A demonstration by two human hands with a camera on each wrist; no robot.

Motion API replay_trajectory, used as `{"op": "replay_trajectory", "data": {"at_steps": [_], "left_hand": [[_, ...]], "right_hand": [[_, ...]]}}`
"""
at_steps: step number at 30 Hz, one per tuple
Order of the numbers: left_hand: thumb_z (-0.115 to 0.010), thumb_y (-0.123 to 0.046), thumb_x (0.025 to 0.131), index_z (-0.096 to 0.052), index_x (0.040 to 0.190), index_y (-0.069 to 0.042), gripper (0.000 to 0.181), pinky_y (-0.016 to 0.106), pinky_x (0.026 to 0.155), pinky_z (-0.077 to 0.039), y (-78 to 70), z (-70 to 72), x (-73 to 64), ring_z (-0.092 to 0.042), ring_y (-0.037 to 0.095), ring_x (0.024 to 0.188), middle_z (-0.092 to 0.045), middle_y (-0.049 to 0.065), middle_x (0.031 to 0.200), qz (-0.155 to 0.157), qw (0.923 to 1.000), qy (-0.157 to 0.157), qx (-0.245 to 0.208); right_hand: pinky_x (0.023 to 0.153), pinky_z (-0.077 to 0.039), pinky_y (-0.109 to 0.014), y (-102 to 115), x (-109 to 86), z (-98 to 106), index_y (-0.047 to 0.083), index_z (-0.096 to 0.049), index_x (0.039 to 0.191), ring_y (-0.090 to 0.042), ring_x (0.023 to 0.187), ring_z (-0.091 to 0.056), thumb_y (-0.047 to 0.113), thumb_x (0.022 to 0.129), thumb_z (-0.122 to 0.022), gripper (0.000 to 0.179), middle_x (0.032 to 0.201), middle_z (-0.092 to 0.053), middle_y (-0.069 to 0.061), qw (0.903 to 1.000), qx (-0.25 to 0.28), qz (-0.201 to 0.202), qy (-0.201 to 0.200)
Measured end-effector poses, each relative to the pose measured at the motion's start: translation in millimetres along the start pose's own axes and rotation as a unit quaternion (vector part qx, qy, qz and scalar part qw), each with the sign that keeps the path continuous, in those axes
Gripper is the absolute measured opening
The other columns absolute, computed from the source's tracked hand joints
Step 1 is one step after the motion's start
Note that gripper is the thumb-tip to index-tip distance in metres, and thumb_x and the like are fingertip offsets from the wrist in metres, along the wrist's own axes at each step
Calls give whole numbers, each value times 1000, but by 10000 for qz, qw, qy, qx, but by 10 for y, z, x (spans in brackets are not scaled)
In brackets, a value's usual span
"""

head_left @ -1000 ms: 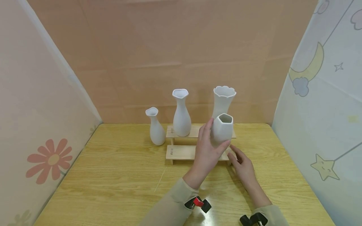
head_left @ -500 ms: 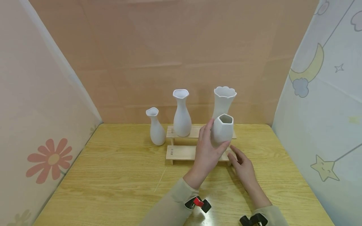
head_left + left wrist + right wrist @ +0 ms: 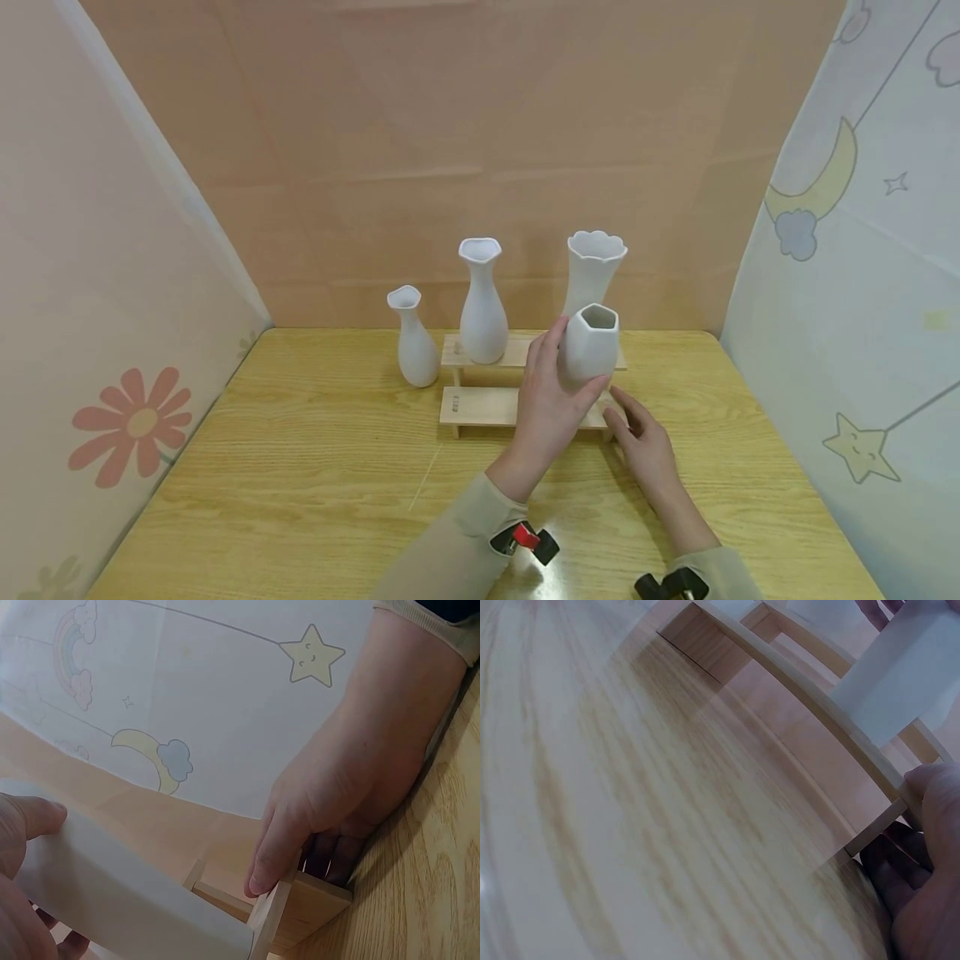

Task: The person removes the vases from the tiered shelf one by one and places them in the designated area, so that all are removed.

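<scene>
My left hand (image 3: 551,408) grips a white vase (image 3: 590,350) with a five-sided mouth, thumb on its near side and fingers round its left. The vase stands at the right part of the lower tier of a two-step wooden stand (image 3: 480,406). In the right wrist view the base of the vase (image 3: 907,667) meets the shelf board. My right hand (image 3: 648,450) holds the right end of that lower tier. Seen from the left wrist, the thumb of the right hand (image 3: 352,765) lies on top of the board, its other fingers tucked by the leg.
On the upper tier stand a narrow-necked white vase (image 3: 483,321) at left and a scallop-rimmed white vase (image 3: 592,271) at right, partly hidden behind the held one. A smaller white vase (image 3: 417,346) stands on the wooden table (image 3: 315,467), left of the stand. Cloth walls enclose the table.
</scene>
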State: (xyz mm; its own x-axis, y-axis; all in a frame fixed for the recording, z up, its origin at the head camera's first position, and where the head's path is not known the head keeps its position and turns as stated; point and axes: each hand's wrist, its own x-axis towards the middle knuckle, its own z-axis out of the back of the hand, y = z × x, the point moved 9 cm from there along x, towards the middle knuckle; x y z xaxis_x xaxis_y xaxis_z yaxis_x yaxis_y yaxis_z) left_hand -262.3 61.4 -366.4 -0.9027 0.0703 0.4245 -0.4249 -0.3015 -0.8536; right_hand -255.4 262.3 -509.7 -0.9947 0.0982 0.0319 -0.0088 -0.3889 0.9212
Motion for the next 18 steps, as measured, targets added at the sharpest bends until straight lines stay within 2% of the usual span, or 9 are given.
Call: {"op": "replay_trajectory", "data": {"at_steps": [5, 11, 18], "left_hand": [[-94, -21, 92, -43, 169, -22, 93, 51, 108, -56, 14, 23, -4, -61, 23, 132, -54, 5, 154, 18, 9999, -105, -47], [-95, -19, 90, -44, 168, -29, 93, 50, 104, -58, 8, 92, -19, -63, 21, 125, -57, 2, 149, 49, 9995, -194, -224], [-96, -17, 88, -47, 166, -26, 92, 45, 101, -59, -121, 307, -72, -65, 21, 122, -58, 3, 147, -327, 9988, -334, -170]], "right_hand": [[126, -35, -55, -18, 3, -10, 13, -44, 170, -36, 163, -32, 54, 113, -58, 71, 175, -39, -11, 10000, -24, 34, -10], [125, -37, -54, -38, -5, -16, 15, -44, 170, -35, 162, -34, 55, 113, -57, 71, 175, -38, -12, 9999, -132, 27, -16], [125, -36, -58, -22, 5, -5, 15, -43, 171, -38, 162, -32, 53, 114, -57, 70, 176, -36, -13, 9998, -25, 161, 66]]}}
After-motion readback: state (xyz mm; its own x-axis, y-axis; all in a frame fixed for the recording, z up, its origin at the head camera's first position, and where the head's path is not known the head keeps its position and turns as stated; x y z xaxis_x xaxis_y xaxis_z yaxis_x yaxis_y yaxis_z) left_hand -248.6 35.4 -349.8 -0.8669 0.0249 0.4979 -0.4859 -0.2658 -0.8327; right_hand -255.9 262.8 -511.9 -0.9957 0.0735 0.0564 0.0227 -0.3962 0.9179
